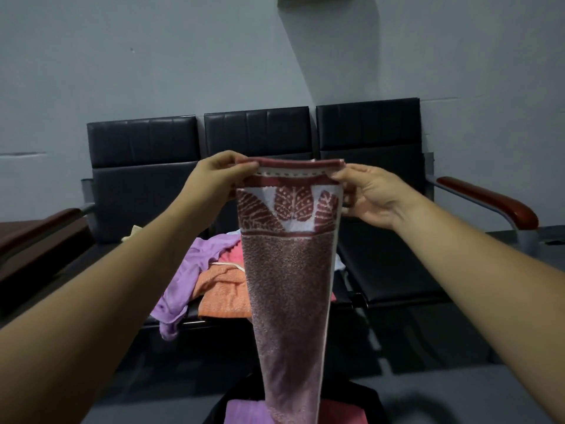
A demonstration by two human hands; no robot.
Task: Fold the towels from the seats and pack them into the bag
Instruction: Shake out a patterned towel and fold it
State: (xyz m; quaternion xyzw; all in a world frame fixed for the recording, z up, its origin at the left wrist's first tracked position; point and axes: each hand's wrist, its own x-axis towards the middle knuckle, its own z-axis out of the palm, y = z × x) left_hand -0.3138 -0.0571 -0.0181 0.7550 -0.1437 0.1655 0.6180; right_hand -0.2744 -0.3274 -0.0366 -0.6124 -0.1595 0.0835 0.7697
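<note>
Maroon towel [287, 270]: being pinched at both top corners by left grip [220, 172] and right grip [367, 194], being held hanging above the bag [363, 399]. Likely risk: fold being skewed should one pinch be slipping.

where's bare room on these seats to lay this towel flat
The right seat, between the towel pile and the right armrest, shows bare cushion for the maroon towel. The middle seat is crowded by that pile. The left seat is mostly hidden behind the left forearm.
</note>
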